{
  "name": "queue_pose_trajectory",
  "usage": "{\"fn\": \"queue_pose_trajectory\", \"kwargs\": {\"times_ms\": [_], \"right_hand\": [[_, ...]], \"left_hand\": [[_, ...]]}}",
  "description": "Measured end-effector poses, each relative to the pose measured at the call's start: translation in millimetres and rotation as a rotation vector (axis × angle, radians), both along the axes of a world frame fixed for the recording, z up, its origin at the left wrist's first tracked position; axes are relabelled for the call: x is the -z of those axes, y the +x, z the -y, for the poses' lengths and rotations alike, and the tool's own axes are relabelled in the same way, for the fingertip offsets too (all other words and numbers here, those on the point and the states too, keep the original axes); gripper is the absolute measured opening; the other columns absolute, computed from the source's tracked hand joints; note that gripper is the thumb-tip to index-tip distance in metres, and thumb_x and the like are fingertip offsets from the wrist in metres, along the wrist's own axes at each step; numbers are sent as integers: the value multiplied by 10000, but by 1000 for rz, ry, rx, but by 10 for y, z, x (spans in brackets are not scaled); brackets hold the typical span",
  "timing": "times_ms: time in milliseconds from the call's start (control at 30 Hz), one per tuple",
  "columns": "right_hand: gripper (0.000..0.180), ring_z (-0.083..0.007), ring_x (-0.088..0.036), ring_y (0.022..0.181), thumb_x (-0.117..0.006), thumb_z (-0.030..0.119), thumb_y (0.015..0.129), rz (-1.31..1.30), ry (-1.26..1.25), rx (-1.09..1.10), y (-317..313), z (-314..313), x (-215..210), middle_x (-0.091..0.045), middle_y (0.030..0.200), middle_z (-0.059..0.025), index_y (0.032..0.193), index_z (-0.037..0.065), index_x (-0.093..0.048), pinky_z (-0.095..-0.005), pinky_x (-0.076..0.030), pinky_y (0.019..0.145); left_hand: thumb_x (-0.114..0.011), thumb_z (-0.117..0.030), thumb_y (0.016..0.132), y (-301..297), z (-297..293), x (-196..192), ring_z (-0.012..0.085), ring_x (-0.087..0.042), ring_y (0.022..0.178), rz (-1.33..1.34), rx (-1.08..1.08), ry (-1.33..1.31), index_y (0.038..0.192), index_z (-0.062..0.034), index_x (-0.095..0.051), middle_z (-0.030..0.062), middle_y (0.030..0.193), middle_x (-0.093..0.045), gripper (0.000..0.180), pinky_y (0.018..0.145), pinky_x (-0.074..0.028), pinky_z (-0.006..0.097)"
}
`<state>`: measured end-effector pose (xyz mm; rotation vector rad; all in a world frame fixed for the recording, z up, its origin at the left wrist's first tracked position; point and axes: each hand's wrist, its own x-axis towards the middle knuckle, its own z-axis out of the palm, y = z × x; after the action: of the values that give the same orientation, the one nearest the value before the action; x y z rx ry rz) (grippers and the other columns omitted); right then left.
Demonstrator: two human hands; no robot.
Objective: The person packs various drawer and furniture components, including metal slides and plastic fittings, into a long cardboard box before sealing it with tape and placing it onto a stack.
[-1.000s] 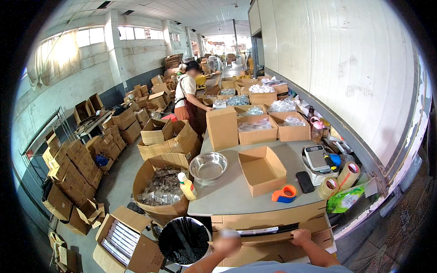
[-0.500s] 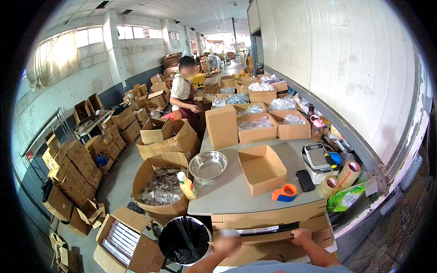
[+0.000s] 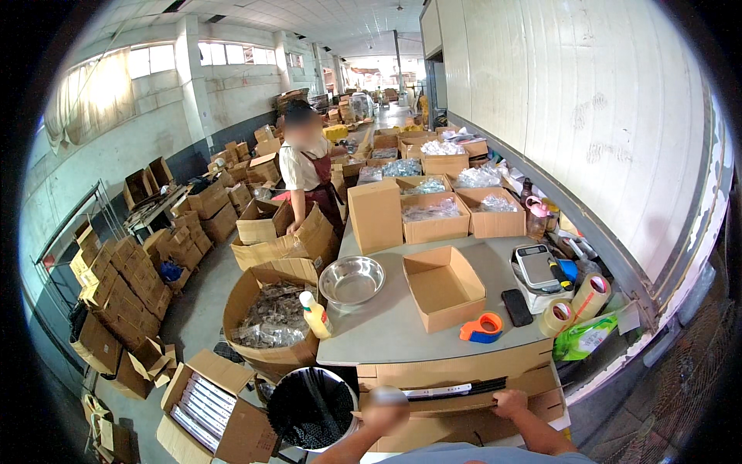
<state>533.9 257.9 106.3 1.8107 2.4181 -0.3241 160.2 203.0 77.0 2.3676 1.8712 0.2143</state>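
A long, narrow cardboard carton (image 3: 456, 424) stands open against the near edge of the grey table. Inside it lie a white slotted strip (image 3: 440, 391) and several black rods (image 3: 488, 384), side by side. My left hand (image 3: 384, 410) is at the carton's left end; a blur covers its fingers, so its grip is not clear. Toward the right end, my right hand (image 3: 511, 403) is closed on the edge of the carton's near flap (image 3: 488, 407). A white bucket (image 3: 355, 408) full of black rods stands just left of my left hand.
On the grey table (image 3: 371, 336) are an empty open box (image 3: 444, 288), a metal bowl (image 3: 352, 280), a bottle (image 3: 315, 315), a tape dispenser (image 3: 482, 328) and a phone (image 3: 517, 307). A carton of white strips (image 3: 205, 410) sits lower left. Behind it, a co-worker (image 3: 308, 166) stands among boxes.
The co-worker has shifted left, and one arm now reaches down to a large carton. Both my hands stay at the long carton with hardly any movement.
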Motion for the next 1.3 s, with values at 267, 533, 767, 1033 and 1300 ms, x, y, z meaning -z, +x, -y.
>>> {"fn": "queue_pose_trajectory", "kwargs": {"times_ms": [267, 533, 767, 1033, 1300], "right_hand": [[316, -272, -611, 986, -667, 285, 675, 72, -118, 43, -42, -1, -114, -649, 1041, -58, 975, 190, -640, -455, -481, 813], [324, -265, -611, 988, -686, 280, 663, 37, -80, 30, 9, 1, 1, -650, 1043, -43, 972, 193, -641, -446, -482, 813], [258, -276, -636, 906, -694, 276, 647, 10, 22, -38, 88, -30, 217, -667, 934, -70, 887, 189, -654, -451, -510, 733], [239, -295, -625, 922, -685, 278, 660, 57, -56, -49, 46, 42, 72, -656, 946, -75, 876, 181, -650, -451, -508, 755], [170, -322, -613, 947, -593, 170, 720, 11, -38, -14, -5, 182, -107, -641, 966, -106, 882, 154, -640, -469, -500, 757]], "left_hand": [[-611, -309, 787, 116, -13, -373, 229, -654, 842, -79, -19, -275, 914, -161, -638, 49, 909, -674, 197, 700, -515, 413], [-568, -278, 796, 95, -3, -277, 239, -660, 797, -59, -29, -205, 853, -153, -641, 56, 848, -681, 155, 679, -515, 415], [-578, -289, 785, 92, 12, -235, 245, -661, 776, -46, -54, -181, 838, -148, -638, 63, 828, -683, 162, 672, -514, 413], [-569, -278, 776, 100, 155, -194, 267, -658, 745, -21, -50, -128, 803, -142, -626, 80, 786, -676, 150, 660, -517, 409], [-563, -273, 776, 111, 293, -85, 268, -658, 705, -30, -35, -119, 781, -145, -621, 85, 723, -665, 141, 615, -518, 414]]}}
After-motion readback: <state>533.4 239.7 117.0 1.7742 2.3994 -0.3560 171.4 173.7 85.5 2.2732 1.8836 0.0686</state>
